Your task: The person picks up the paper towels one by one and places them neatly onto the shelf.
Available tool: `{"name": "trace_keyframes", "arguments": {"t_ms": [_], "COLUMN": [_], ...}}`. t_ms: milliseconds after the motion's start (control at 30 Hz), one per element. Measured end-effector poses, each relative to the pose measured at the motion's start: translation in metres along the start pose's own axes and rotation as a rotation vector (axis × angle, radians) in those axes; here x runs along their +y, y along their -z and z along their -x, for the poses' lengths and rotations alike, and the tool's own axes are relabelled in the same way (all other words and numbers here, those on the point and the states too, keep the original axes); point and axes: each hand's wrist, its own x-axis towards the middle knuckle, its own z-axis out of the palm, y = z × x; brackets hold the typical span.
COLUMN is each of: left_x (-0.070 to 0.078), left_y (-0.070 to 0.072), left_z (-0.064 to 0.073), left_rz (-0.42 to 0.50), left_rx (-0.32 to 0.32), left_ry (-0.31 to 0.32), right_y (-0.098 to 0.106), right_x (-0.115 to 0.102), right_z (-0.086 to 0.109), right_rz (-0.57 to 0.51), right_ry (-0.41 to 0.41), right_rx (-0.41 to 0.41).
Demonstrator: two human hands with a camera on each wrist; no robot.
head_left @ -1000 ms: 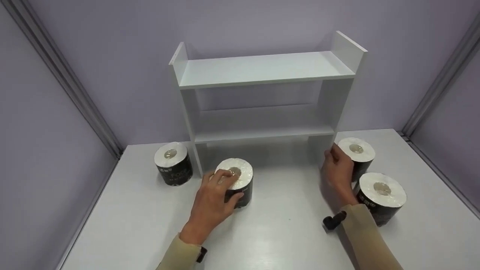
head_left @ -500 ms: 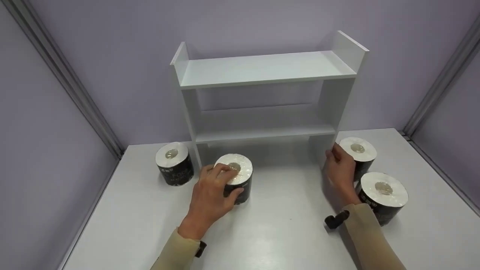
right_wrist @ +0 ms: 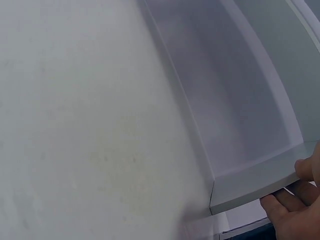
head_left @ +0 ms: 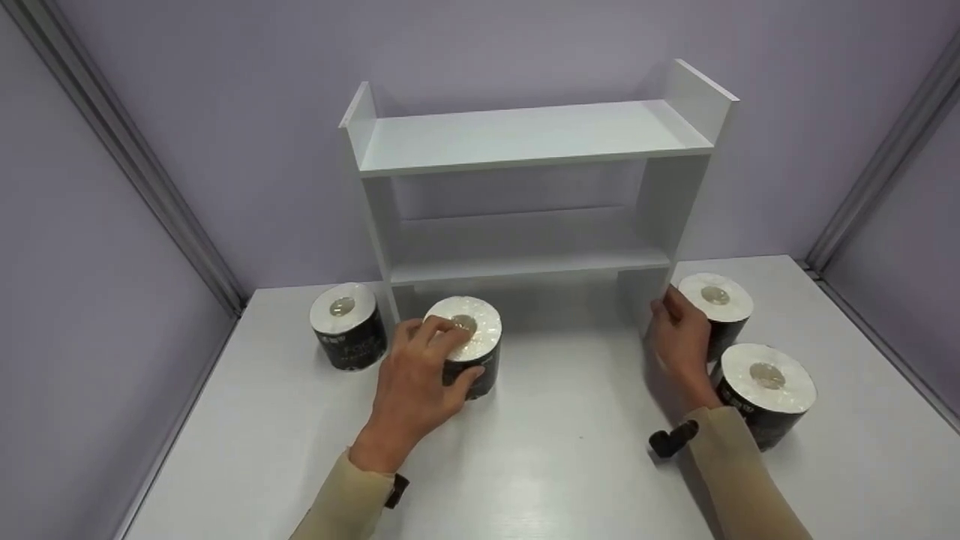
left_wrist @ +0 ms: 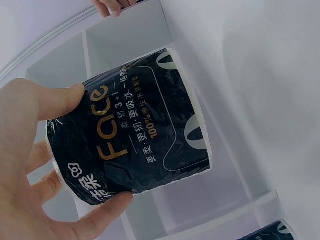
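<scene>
My left hand [head_left: 412,382] grips a toilet paper roll [head_left: 482,346] in a black printed wrapper, fingers over the white top and thumb on its side. In the left wrist view the same wrapped roll [left_wrist: 142,120] is tilted in the picture, with thumb and fingers around one end. The roll is in front of the lowest bay of a white shelf unit [head_left: 532,139], near its left side. At the unit's right side, my right hand [head_left: 681,341] pinches the front edge of the lower side panel [right_wrist: 255,186], thumb on one face and fingers on the other.
One more roll [head_left: 349,330] stands left of the shelf. Right of it stand a rear roll [head_left: 724,330] and a front roll [head_left: 772,416], close beside my right hand and forearm. The white table [head_left: 540,480] meets purple walls [head_left: 517,45] behind and at the sides.
My left hand has moved the roll away from me toward the lowest bay, and slightly left. The right hand stays on the side panel; the other rolls stay put.
</scene>
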Motion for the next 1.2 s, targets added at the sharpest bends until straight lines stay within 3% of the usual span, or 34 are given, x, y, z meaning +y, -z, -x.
{"name": "trace_keyframes", "arguments": {"t_ms": [633,900,1200], "left_x": [0.006,0.011,0.015], "left_y": [0.018,0.025,0.034], "left_z": [-0.017,-0.030,-0.040], "left_rz": [-0.001,-0.014,-0.006], "left_rx": [0.032,0.020,0.047], "left_ry": [0.000,-0.015,-0.034], "right_y": [-0.004,-0.001,-0.004], "right_x": [0.002,0.003,0.004], "right_z": [0.003,0.005,0.006], "right_rz": [-0.004,0.040,-0.087], "right_ry": [-0.019,0.002,-0.098], "right_rx": [-0.018,0.035,0.011]}}
